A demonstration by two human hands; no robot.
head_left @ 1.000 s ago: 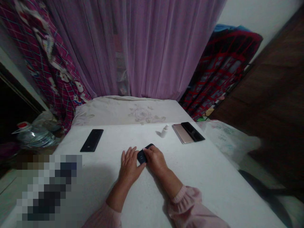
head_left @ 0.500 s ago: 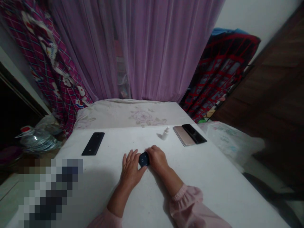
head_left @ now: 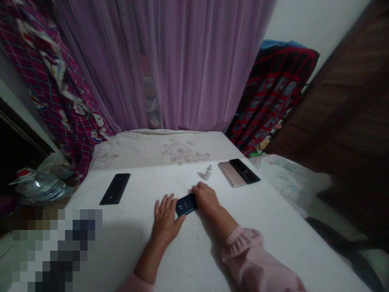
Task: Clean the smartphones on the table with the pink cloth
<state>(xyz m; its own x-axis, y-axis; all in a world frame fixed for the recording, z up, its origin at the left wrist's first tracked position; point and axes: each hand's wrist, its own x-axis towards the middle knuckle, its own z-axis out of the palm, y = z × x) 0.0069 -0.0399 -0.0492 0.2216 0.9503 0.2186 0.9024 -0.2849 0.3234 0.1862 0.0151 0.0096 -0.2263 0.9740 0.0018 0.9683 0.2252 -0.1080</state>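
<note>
The dark blue phone (head_left: 186, 204) is held on the white table (head_left: 182, 259), midway between its left and right edges. Its left end is pinched between thumb and forefinger of the left hand (head_left: 165, 221), the other fingers spread; its right end is gripped by the curled right hand (head_left: 207, 199). Beyond, a small white bottle (head_left: 208, 172) is stood upright. By the left edge a black phone (head_left: 115, 189) is laid; near the right edge, a gold phone (head_left: 232, 174) and a black device (head_left: 244, 171) are placed together.

There are what look like four phones (head_left: 186, 205), one white bottle (head_left: 208, 173) and one red-capped jug (head_left: 39, 186).
</note>
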